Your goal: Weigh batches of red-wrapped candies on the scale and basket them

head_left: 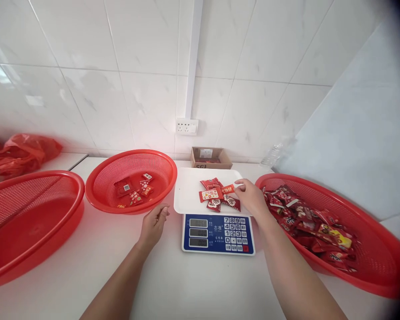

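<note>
My right hand (251, 195) reaches over the white weighing tray (185, 191) of a digital scale. Its fingertips pinch the end of a small orange-red packet (228, 189). Beneath and beside that packet lie several red snack packets (210, 194) in a loose pile on the tray. My left hand (153, 226) hovers left of the scale, near the rim of the middle red basket (131, 153); its fingers are curled together and I see nothing in them. The scale's blue keypad panel (218, 234) faces me, with its displays at left.
At right, a red basket (383, 266) holds many red packets (306, 222). Several packets (133, 191) lie in the middle basket. Another red basket (30, 249) stands at left, with red plastic bags (30, 151) behind it. A cardboard box (195, 158) sits behind the scale, below a wall socket (186, 127).
</note>
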The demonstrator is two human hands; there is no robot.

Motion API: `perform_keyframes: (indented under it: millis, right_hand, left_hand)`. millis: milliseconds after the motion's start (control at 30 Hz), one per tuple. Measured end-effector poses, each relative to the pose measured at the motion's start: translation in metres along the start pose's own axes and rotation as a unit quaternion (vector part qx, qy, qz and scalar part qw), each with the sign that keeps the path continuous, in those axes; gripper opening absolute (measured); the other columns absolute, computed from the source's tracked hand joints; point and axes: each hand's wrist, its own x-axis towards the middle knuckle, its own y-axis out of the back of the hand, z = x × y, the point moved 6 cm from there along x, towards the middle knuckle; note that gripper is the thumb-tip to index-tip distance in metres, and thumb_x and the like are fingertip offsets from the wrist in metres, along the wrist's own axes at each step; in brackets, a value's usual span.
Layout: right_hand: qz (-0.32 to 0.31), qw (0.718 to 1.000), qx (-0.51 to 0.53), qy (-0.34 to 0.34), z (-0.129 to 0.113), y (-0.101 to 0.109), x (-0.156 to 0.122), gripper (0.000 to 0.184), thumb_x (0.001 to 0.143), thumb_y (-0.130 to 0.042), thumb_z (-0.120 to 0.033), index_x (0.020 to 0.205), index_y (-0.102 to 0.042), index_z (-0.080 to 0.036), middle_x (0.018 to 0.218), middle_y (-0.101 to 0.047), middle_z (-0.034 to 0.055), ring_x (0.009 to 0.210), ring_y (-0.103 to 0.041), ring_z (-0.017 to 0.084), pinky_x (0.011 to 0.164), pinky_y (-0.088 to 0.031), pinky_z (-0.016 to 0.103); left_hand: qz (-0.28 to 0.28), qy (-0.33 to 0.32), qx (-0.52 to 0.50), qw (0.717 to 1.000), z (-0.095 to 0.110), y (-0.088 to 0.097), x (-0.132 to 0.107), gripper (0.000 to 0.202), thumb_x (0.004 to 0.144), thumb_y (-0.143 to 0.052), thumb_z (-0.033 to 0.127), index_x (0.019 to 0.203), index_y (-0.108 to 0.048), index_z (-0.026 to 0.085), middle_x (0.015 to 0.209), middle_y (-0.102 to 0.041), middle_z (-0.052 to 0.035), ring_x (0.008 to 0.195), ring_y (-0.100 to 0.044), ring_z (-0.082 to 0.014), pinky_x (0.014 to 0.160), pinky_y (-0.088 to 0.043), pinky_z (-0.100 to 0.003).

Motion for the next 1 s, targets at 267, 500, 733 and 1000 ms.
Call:
perform_keyframes:
  millis: [267, 500, 733, 1000]
  right_hand:
    - [0.098, 0.964, 0.241, -0.052, 0.012, 0.027, -0.022, 0.028, 0.067, -0.058, -0.030, 0.092, -0.060, -0.019, 0.082, -0.065, 0.0039, 0.075, -0.062, 0.020, 0.070, -0.046, 0.033]
    - [0.077, 0.948, 0.298, -0.075, 0.001, 0.025, -0.036, 0.025, 0.065, -0.061, -0.027, 0.088, -0.060, -0.019, 0.082, -0.064, 0.0037, 0.078, -0.063, 0.019, 0.074, -0.049, 0.034]
    - [0.069, 0.972, 0.225, 0.005, -0.006, 0.018, -0.033, 0.026, 0.071, -0.059, -0.034, 0.092, -0.061, -0.019, 0.087, -0.067, 0.0055, 0.083, -0.062, 0.021, 0.078, -0.048, 0.037]
    - [-0.093, 0.978, 0.022, 0.184, -0.045, -0.026, -0.029, 0.054, 0.083, -0.046, -0.053, 0.128, -0.050, -0.024, 0.143, -0.036, 0.0104, 0.134, -0.026, 0.028, 0.106, -0.025, 0.047]
  left_hand:
    - [-0.001, 0.006, -0.008, 1.000, -0.006, -0.002, 0.001, 0.036, 0.085, -0.043, 0.048, 0.095, -0.062, 0.018, 0.074, -0.061, -0.0017, 0.063, -0.056, -0.0124, 0.061, -0.048, -0.024]
    - [-0.002, 0.014, -0.006, 1.000, -0.006, -0.003, 0.000, 0.038, 0.085, -0.043, 0.049, 0.097, -0.063, 0.018, 0.076, -0.063, -0.0026, 0.065, -0.058, -0.0130, 0.062, -0.049, -0.024]
    - [0.000, 0.012, -0.008, 1.000, -0.005, -0.003, 0.001, 0.038, 0.086, -0.043, 0.049, 0.096, -0.063, 0.018, 0.077, -0.064, -0.0027, 0.067, -0.059, -0.0129, 0.062, -0.049, -0.024]
    - [-0.003, 0.006, -0.018, 1.000, -0.006, -0.004, 0.001, 0.037, 0.085, -0.044, 0.047, 0.095, -0.064, 0.018, 0.073, -0.062, -0.0023, 0.063, -0.058, -0.0128, 0.059, -0.049, -0.023]
